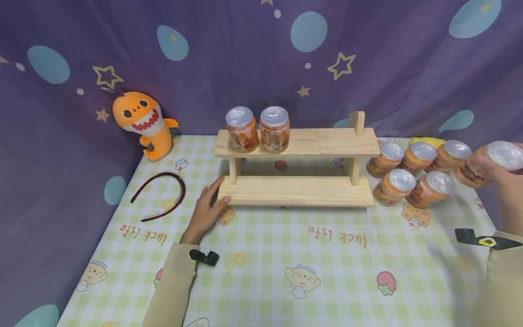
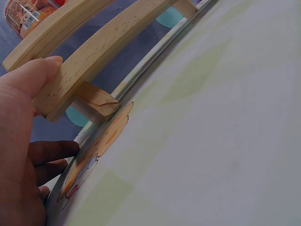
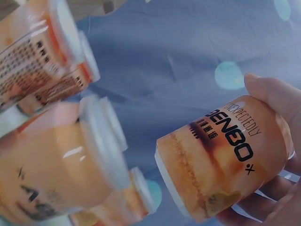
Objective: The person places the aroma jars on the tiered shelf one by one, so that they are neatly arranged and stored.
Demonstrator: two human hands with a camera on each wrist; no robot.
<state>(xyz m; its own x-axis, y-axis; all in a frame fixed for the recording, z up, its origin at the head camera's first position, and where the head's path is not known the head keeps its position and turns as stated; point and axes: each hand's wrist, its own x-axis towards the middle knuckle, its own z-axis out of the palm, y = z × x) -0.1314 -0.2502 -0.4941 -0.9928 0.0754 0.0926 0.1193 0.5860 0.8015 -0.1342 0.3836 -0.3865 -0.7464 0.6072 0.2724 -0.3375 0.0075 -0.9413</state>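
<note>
A two-tier wooden shelf (image 1: 296, 190) stands in the middle of the table. My left hand (image 1: 206, 210) holds the left end of its lower board, thumb on the board in the left wrist view and the lower fingers loose beneath it. At the far right, my right hand (image 1: 506, 177) grips an orange-labelled jar (image 3: 221, 155) with a silver lid, tilted and raised beside the other jars. Two similar jars, one (image 1: 242, 129) at the left end and another (image 1: 275, 129) beside it, stand on the upper board. Several more jars (image 1: 392, 186) stand grouped right of the shelf.
An orange shark plush (image 1: 143, 122) sits at the back left corner. In front of it lies a dark headband (image 1: 180, 190). Behind the grouped jars is something yellow (image 1: 429, 141). A checked cloth (image 1: 261, 272) covers the table, and a purple curtain (image 1: 245, 59) hangs behind.
</note>
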